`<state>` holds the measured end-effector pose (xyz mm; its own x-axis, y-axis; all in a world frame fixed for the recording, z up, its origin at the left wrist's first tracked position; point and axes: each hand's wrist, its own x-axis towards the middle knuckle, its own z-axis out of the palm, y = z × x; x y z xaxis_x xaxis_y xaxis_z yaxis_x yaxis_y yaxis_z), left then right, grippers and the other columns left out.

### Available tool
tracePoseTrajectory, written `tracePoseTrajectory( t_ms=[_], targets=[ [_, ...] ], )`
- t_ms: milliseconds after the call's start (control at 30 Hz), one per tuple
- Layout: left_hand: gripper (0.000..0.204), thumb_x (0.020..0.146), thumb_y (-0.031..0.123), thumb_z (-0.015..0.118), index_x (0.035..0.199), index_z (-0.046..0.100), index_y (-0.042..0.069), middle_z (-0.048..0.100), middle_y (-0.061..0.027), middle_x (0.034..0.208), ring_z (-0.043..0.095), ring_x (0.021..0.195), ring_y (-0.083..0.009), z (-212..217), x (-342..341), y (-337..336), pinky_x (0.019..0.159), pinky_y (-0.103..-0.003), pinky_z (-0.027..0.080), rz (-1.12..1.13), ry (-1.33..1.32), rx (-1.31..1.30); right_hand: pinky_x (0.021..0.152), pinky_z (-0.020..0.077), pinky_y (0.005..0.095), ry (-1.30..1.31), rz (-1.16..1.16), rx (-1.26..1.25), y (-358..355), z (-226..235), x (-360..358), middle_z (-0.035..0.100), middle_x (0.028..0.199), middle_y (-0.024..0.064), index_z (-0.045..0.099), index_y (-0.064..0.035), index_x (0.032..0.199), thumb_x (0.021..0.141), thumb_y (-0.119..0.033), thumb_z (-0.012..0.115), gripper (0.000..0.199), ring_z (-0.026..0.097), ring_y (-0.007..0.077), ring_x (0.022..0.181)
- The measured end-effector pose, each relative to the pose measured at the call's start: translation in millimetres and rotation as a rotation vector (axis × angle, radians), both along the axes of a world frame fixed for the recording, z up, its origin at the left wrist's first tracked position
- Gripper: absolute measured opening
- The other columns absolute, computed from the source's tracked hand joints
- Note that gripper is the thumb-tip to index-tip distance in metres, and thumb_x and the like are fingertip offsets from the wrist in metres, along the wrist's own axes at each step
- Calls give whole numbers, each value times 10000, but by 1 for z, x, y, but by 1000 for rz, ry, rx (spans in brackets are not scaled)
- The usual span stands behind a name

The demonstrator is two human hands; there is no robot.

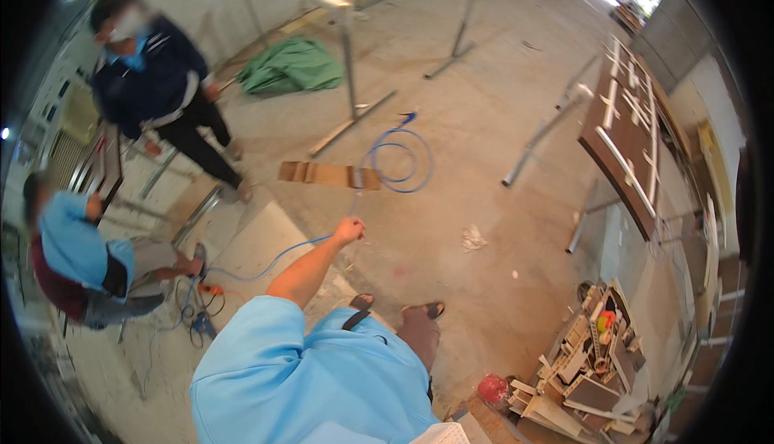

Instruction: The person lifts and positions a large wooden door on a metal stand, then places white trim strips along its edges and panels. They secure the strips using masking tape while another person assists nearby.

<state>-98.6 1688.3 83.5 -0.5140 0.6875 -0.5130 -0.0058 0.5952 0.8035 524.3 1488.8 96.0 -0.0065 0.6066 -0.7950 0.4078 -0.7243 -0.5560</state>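
Loosely curling left hand (350,231) at hose (305,246), cannot tell if gripping it, nor see right hand; with loops lying ahead on floor (476,299) by board (322,174), probably to avoid kinks

Slim blue hose (432,158), loosely coiled on concrete floor (476,154), lapping a flat brown strip (322,173). Blue fitting (408,118) at far end. Slack line runs left, partly hidden behind left hand (350,231).

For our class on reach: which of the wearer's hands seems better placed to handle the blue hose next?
Probably the left hand: stretched forward, it appears beside the blue hose. The right hand is out of view.
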Motion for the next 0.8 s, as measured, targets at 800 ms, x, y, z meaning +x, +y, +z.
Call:
tracePoseTrajectory(
  t_ms=[800],
  targets=[
    [207, 989, 219, 512, 1075, 618, 64, 686, -70, 871, 641, 724, -148, 16, 205, 463, 624, -307, 499, 134, -191, -52, 476, 457, 268, 132, -412, 339, 759, 36, 117, 675, 772, 61, 627, -75, 1004, 983, -183, 586, 117, 589, 119, 579]
  ],
)
